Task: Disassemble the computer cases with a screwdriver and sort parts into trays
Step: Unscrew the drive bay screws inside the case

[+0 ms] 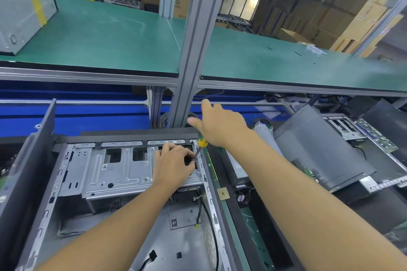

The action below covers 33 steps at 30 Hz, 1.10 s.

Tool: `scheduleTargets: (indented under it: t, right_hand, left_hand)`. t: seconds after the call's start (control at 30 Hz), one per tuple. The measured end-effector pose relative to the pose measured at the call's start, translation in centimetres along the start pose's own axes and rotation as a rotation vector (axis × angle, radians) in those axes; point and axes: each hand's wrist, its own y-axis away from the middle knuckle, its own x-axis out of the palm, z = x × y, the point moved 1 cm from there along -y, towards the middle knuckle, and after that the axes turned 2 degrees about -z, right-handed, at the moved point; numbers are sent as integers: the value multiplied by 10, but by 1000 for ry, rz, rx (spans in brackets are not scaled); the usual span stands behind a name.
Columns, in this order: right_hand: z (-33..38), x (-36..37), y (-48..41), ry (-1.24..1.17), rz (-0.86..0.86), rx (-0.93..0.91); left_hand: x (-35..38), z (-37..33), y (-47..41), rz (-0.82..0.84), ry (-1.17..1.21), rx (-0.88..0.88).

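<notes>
An open computer case [66,185] lies flat in front of me, with a silver drive cage [114,174] across its far end. A screwdriver with a yellow and green handle [202,142] stands tilted, its tip on a screw at the cage's right edge. My right hand [220,126] covers the top of the handle and holds it, thumb and forefinger sticking out. On the cage lies my left hand [174,165], its curled fingertips pinching the shaft close to the tip. Loose cables [199,211] trail inside the case.
A dark case panel [26,171] leans at the left. To the right lie a green memory stick [210,164], a processor chip [222,194], a small fan [241,197], a second case [319,152] and a circuit board [376,136]. An aluminium post [187,68] carries a green shelf [110,35].
</notes>
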Motion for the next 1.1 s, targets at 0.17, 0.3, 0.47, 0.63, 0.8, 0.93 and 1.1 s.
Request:
scheduleTargets:
  t: [0.17,0.3,0.47,0.63,0.8,0.93,1.1]
  right_hand:
    - [-1,-3,-1,-167,104,-95]
    - [-1,-8,-1,-230,219,-111]
    - [3,0,1,-4,3,11]
    - [-1,-2,-3,-190,118,-64]
    - [-3,-1,-2,-119,95,-40]
    - [-6,6,-1,-124,-41,27]
    - [-15,2,-2,-302,142,-130]
  left_hand:
    - [0,0,0,0,-7,-6]
    - [-1,-1,0,11,-19,-3]
    - [-3,-2,1,9,-2,-2]
    - [-3,-3,1,18,-3,-12]
    - [-2,-2,1,28,-7,-20]
    - [-4,-4,1,35,7,-33]
    - [-6,-11,-2,36,-51,-59]
